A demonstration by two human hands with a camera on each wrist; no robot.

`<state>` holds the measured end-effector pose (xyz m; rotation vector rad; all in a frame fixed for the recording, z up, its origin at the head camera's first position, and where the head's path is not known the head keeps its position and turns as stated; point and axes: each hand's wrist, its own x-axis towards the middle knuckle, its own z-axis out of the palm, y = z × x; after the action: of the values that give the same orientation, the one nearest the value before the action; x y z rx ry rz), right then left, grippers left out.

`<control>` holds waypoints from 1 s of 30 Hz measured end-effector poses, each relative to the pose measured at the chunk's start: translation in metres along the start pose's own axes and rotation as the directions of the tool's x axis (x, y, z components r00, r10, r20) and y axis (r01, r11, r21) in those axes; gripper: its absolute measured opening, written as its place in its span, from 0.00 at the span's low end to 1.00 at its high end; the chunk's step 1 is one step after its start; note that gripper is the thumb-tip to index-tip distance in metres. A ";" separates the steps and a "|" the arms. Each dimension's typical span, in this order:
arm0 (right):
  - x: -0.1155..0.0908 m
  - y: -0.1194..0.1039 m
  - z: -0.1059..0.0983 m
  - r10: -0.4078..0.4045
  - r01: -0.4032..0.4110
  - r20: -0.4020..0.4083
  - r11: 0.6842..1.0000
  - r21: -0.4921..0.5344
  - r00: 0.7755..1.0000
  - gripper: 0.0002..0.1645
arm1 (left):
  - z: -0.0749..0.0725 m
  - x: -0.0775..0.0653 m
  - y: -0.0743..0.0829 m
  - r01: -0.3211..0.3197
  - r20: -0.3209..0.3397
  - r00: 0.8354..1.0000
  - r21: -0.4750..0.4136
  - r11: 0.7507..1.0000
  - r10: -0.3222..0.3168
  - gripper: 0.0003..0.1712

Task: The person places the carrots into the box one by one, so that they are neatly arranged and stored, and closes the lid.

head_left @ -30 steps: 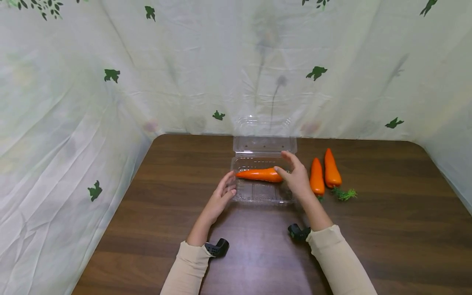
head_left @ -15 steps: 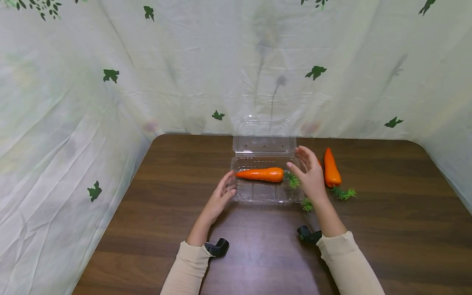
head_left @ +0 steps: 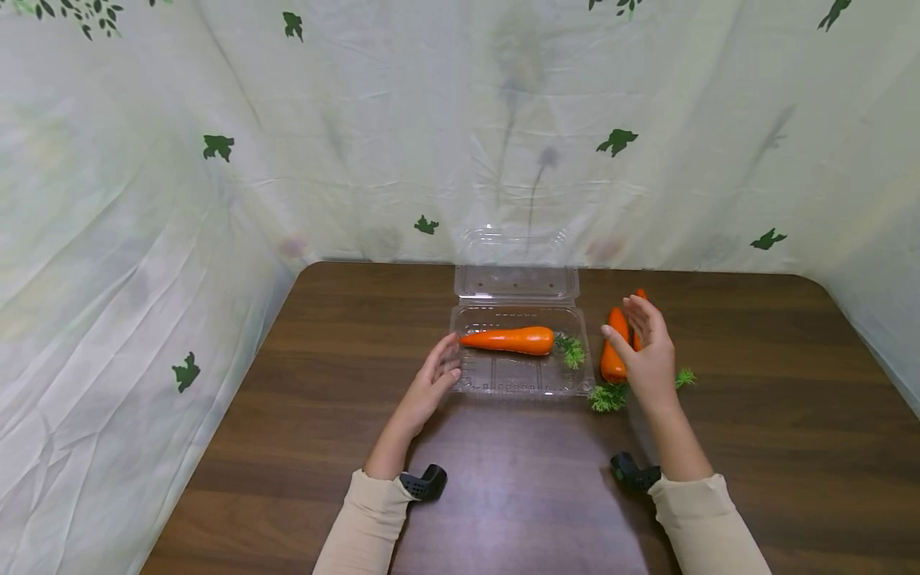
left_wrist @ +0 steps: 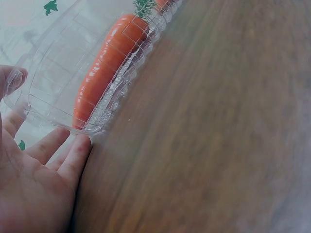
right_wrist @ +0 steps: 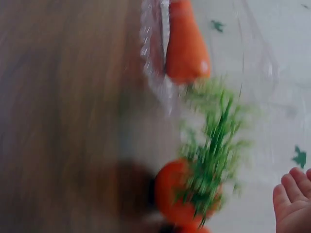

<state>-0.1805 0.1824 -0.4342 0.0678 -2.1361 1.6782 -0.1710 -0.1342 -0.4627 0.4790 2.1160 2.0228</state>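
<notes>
My left hand [head_left: 430, 382] is at the left end of a clear plastic clamshell box [head_left: 517, 379]. In the left wrist view its extended fingers [left_wrist: 75, 158] touch the box's end, and the thumb lies against the rim. One orange carrot [head_left: 509, 340] with a feathery green top lies across the box, tip to the left. My right hand [head_left: 652, 363] hovers over two more carrots to the right of the box, fingers spread and holding nothing. The nearer carrot [head_left: 614, 351] shows beside the thumb; the farther carrot [head_left: 641, 295] is mostly hidden behind the hand.
The box's lid [head_left: 516, 281] stands open toward the back edge of the brown wooden table [head_left: 345, 319]. Behind it hangs a pale curtain [head_left: 388, 144] with green leaf shapes. A black wrist camera [head_left: 426, 484] sits at the left cuff.
My right hand has left the carrot in the box and moved right to the two carrots outside. The green top in the box has come into view. My left hand stays put.
</notes>
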 end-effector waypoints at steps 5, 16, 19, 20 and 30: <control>-0.005 0.011 -0.015 0.007 -0.012 -0.065 0.997 -0.081 0.998 0.36 | -0.001 0.000 0.000 -0.001 -0.001 1.000 -0.001 1.000 0.001 0.32; -0.009 0.038 -0.033 0.012 -0.050 -0.184 0.979 -0.199 0.983 0.35 | -0.001 0.000 -0.003 -0.002 0.004 1.000 0.007 1.000 0.002 0.32; -0.010 0.042 -0.036 0.040 -0.082 -0.185 0.970 -0.228 0.982 0.34 | -0.001 0.001 -0.003 0.002 0.003 1.000 0.011 1.000 -0.002 0.32; -0.010 0.043 -0.037 0.053 -0.096 -0.183 0.967 -0.237 0.982 0.34 | -0.001 0.001 -0.003 0.004 0.002 1.000 0.011 1.000 -0.004 0.32; -0.011 0.053 -0.041 0.165 -0.218 -0.178 0.916 -0.336 0.970 0.34 | -0.001 0.001 -0.004 0.008 -0.005 1.000 0.006 1.000 -0.008 0.32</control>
<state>-0.1741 0.2327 -0.4795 -0.3717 -2.3542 1.3196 -0.1728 -0.1345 -0.4662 0.4665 2.1240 2.0156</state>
